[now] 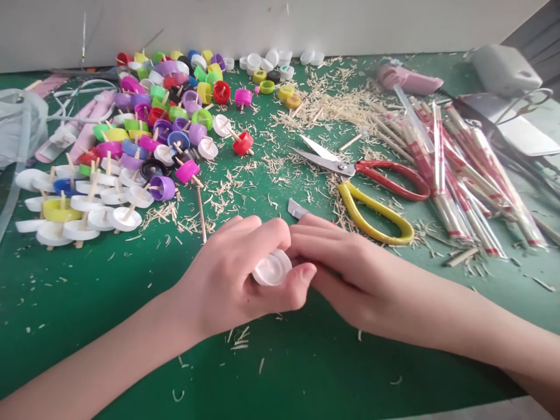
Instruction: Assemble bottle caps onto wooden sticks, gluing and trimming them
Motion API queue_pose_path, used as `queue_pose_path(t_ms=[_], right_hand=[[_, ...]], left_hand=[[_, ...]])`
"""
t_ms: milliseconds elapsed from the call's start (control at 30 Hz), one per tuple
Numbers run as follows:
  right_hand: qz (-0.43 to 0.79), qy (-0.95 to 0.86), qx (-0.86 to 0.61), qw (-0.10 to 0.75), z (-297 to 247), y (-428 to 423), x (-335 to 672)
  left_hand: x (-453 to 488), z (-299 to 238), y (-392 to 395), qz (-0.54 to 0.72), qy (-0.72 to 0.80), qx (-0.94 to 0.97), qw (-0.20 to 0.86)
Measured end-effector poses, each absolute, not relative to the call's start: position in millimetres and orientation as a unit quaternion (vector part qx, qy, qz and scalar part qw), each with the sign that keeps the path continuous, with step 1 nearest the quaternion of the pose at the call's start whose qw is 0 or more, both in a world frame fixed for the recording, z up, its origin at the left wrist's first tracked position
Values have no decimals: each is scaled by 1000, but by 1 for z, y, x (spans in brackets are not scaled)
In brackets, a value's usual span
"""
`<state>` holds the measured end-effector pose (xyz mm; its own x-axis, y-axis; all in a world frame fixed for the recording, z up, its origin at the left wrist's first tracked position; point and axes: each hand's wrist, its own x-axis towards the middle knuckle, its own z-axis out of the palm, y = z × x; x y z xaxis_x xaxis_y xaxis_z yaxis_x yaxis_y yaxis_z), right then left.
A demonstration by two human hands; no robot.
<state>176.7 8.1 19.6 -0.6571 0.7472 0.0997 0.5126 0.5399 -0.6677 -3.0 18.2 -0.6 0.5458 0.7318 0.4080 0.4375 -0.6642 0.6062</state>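
I see my left hand clamped on a white cap, rimmed face upward, my right hand just right of it, its grip hidden.

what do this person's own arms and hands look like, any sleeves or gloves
Left grip and right grip are ungloved human hands. The left forearm and right forearm look slim, with no sleeves, watch or bracelet in view. No rings show, though some fingers are hidden.
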Motion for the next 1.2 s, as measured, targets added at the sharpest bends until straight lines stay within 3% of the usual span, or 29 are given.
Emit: queue_pose_path(t_ms=[300, 733, 1200], right_hand=[[414, -744, -472, 227, 26, 6, 172], [517, -706, -457, 155, 33, 7, 175], [488, -706, -494, 140, 29, -3, 175]], left_hand=[[-3, -6, 20, 328, 299, 886, 136], [-3, -11, 21, 309, 299, 901, 59], [-6, -15, 22, 316, 281, 906, -11]])
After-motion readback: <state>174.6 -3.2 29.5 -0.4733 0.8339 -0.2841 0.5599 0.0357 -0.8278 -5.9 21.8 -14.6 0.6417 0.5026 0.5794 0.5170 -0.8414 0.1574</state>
